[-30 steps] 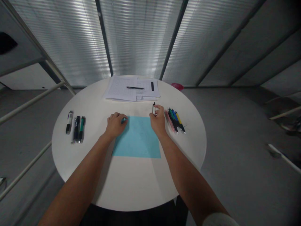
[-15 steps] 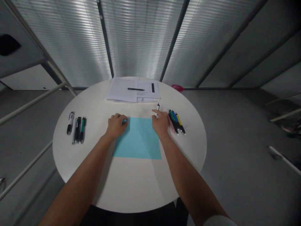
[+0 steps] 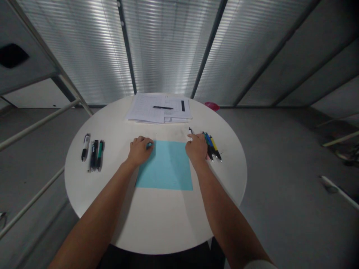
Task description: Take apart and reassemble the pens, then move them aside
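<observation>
A sheet of light blue paper (image 3: 166,168) lies flat in the middle of the round white table. My left hand (image 3: 141,149) is closed at its far left corner, with a bit of blue showing between thumb and fingers. At the far right corner, my right hand (image 3: 197,147) has curled fingers around a white pen with a black tip (image 3: 190,131); much of the pen is hidden. Just right of that hand, several pens (image 3: 212,147) in green, blue and yellow with black grips lie side by side, a pinkish item partly hidden beside them.
Several pens (image 3: 93,155) lie at the left of the table (image 3: 157,220). Printed papers (image 3: 148,108) with a black pen (image 3: 163,107) on top are at the far edge. Beyond the table are a pink object (image 3: 212,106) and a ribbed translucent wall.
My right hand has shifted slightly right with the white pen, toward the row of pens, and its extended finger has drawn in. My left hand keeps its place at the paper.
</observation>
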### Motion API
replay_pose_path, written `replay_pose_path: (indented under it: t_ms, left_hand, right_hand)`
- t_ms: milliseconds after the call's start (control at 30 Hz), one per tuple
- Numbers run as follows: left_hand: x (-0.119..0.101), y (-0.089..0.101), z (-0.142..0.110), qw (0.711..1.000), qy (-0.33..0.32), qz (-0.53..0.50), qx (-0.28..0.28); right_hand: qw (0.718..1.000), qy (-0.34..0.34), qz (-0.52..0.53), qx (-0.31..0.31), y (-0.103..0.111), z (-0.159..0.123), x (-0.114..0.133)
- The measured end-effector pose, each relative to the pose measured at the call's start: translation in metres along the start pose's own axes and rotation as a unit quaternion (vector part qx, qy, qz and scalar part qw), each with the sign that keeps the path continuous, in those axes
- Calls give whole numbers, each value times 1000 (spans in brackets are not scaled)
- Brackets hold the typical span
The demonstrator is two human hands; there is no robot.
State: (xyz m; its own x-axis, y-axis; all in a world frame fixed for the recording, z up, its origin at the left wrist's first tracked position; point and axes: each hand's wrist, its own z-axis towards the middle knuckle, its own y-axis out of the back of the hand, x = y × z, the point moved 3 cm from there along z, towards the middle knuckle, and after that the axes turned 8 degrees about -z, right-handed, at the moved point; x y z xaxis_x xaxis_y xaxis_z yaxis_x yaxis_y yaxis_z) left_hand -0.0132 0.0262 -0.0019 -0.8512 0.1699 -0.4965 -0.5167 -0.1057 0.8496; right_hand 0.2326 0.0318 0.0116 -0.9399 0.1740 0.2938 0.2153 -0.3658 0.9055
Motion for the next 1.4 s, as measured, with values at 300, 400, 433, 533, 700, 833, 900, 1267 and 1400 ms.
replay_pose_path:
  t_ms: [300, 400, 433, 533, 700, 833, 900, 1267, 1400]
  left_hand:
    - [0, -1, 0, 1000, 1, 4, -4]
    - [0, -1, 0, 1000, -3, -1, -8]
    - [0, -1, 0, 1000, -4, -2, -8]
    - [0, -1, 1, 1000, -3, -1, -9]
    - [1, -2, 1, 1000, -2, 0, -10]
    - [1, -2, 1, 1000, -5, 0, -8]
    - [1, -2, 1, 1000, -5, 1, -8]
    - [2, -2, 1, 1000, -12, -11, -17]
    - [2, -2, 2, 1000, -10, -11, -18]
  right_hand:
    - [998, -27, -59, 1, 14, -1, -7]
    - [996, -38, -73, 18, 16, -1, -9]
    - [996, -40, -76, 22, 17, -1, -10]
    - [995, -48, -82, 35, 18, 0, -11]
    - [992, -56, -109, 40, 19, -1, -12]
    - [990, -60, -120, 38, 20, -2, -13]
    - [990, -65, -122, 37, 19, -3, -14]
    - [993, 79, 32, -75, 9, -4, 9]
    - [981, 144, 129, 4, -8, -8, 22]
